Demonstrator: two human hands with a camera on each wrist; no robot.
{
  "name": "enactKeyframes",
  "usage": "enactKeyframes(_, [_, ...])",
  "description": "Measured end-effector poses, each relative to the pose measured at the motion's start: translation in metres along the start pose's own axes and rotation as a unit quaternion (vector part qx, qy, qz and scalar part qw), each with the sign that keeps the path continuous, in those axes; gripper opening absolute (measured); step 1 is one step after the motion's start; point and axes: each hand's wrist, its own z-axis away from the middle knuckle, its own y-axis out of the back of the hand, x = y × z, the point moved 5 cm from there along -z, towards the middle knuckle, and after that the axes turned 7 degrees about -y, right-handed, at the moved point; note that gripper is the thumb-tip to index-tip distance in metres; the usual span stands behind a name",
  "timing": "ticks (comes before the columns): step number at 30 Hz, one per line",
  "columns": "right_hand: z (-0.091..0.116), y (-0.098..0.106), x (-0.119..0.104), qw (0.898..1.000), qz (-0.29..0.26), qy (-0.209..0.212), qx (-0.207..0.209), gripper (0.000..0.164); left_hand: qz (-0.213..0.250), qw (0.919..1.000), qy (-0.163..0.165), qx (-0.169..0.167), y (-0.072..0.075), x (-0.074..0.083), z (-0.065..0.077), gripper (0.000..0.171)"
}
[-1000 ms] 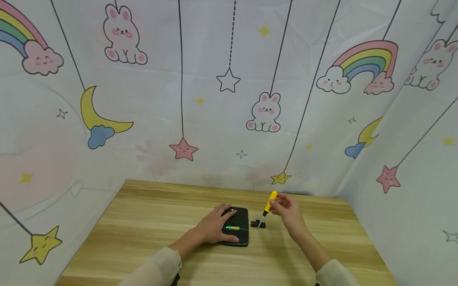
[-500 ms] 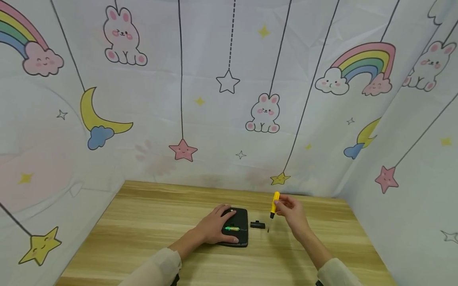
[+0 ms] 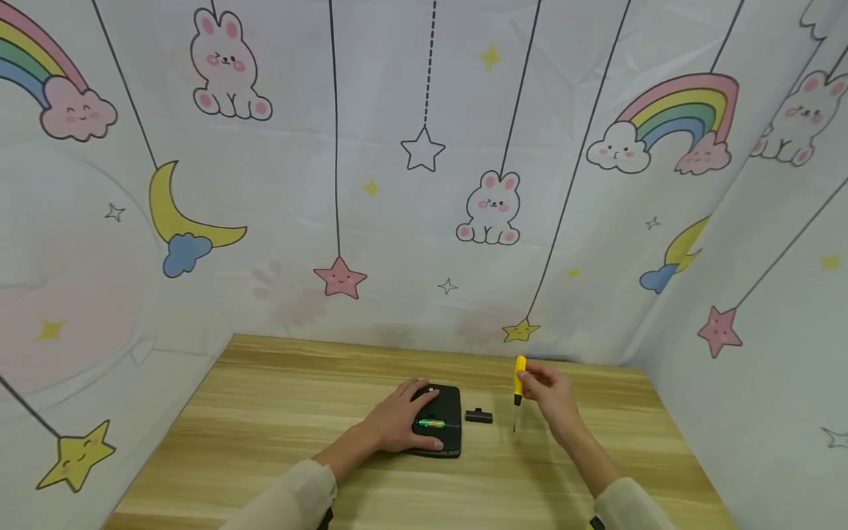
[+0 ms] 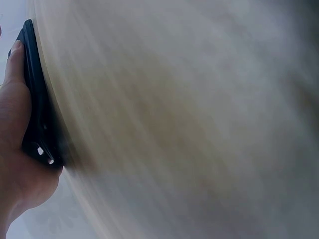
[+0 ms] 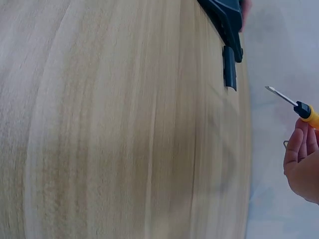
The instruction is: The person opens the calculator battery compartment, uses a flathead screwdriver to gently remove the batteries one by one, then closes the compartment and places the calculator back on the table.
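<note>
Screwdriver (image 3: 519, 387), yellow-handled, with black collar (image 5: 302, 110) and slim metal shaft (image 5: 282, 96)

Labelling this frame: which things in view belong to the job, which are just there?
Likely job:
yellow screwdriver, in right hand
black device, under left hand
green cylinder, on or in it
small black part, beside the device

Just there:
table
cartoon-print backdrop

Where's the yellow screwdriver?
In the head view, the yellow screwdriver is pinched in the right hand, tip pointing down, just right of the small black piece on the wooden table.
</note>
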Motion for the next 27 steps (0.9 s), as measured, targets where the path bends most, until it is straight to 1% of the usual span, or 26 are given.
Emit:
enactKeyframes(5, [-0.004,0.004,0.002,1.0,0.012,0.001,0.008,0.036,-0.002,1.0,0.001,0.003,0.001,0.0,-0.002,0.102])
enactKeyframes(11, [-0.005,0.007,0.009,1.0,0.023,-0.001,0.008,0.039,-0.002,1.0,0.001,0.002,0.002,0.002,-0.001,0.102])
enactKeyframes(20, [-0.009,0.012,0.024,0.999,0.026,-0.02,0.012,0.04,-0.004,1.0,0.003,0.001,0.001,0.002,0.0,0.103])
enactKeyframes(27, [-0.007,0.009,0.028,0.999,0.042,-0.018,0.019,0.037,-0.005,1.0,0.005,0.003,0.003,0.002,0.001,0.102])
